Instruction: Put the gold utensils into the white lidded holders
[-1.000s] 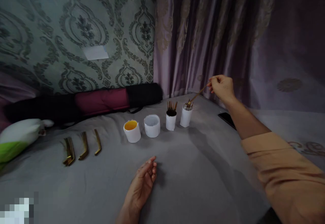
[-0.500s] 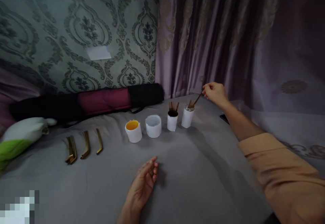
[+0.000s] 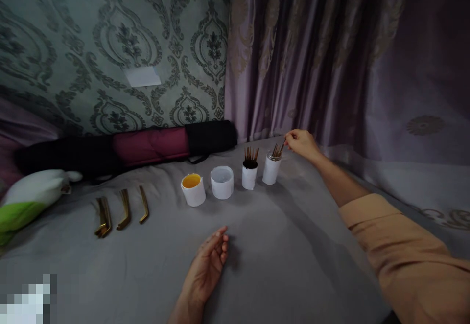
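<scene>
At the right, my right hand (image 3: 301, 143) is closed in a pinch on the upper end of a thin brown stick (image 3: 283, 146). The stick's lower end is inside a tall white-wrapped jar (image 3: 270, 171), among several similar sticks. Just left of it stands a second white-wrapped container (image 3: 248, 179) with a dark inside and several brown sticks upright in it. My left hand (image 3: 210, 265) lies palm inward on the grey sheet, fingers loosely bent and apart from the thumb, holding nothing.
A white tub with yellow inside (image 3: 193, 194) and a white tub with pale inside (image 3: 222, 187) stand mid-sheet. Bent gold-coloured tools (image 3: 125, 211) lie in groups at left, near a green-and-white plush (image 3: 33, 196). A long black-and-maroon bag (image 3: 150, 146) runs along the wall.
My right hand has moved down and left towards the tall jar. The stick has gone deeper into it and stands more upright. My left hand has stayed still.
</scene>
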{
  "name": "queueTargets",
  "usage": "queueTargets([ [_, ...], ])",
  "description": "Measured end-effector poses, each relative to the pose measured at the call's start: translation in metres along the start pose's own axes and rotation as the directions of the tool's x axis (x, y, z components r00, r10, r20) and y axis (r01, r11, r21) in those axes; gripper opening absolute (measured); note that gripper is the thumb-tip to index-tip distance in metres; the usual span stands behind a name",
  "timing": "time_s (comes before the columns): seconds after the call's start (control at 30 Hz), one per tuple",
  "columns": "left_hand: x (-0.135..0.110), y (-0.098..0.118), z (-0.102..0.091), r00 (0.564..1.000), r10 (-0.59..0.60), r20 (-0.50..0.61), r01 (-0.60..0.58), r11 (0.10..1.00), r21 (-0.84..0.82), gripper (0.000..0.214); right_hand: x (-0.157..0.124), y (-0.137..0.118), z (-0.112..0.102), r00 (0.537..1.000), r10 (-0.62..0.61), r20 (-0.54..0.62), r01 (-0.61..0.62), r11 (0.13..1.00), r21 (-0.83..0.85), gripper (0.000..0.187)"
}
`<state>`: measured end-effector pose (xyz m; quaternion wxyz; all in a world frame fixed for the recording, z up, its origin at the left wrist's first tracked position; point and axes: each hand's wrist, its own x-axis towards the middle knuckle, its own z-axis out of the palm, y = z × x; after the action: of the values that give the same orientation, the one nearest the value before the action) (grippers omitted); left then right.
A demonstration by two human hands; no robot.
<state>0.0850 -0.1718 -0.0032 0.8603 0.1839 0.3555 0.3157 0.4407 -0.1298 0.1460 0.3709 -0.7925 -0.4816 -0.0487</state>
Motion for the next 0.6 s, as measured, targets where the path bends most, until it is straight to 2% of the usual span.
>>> queueTargets([
  [0.27, 0.000, 0.000, 0.000, 1.000, 0.005, 0.008, -0.005, 1.000, 0.007, 0.024, -0.002, 0.009, 0.013, 0.999, -0.009, 0.051, 0.010, 1.000, -0.018, 0.023],
  [0.6, 0.001, -0.001, 0.000, 1.000, 0.000, -0.002, 0.000, 1.000, 0.004, 0.024, -0.005, 0.008, 0.015, 0.999, -0.041, 0.032, 0.044, 0.993, -0.114, 0.024],
])
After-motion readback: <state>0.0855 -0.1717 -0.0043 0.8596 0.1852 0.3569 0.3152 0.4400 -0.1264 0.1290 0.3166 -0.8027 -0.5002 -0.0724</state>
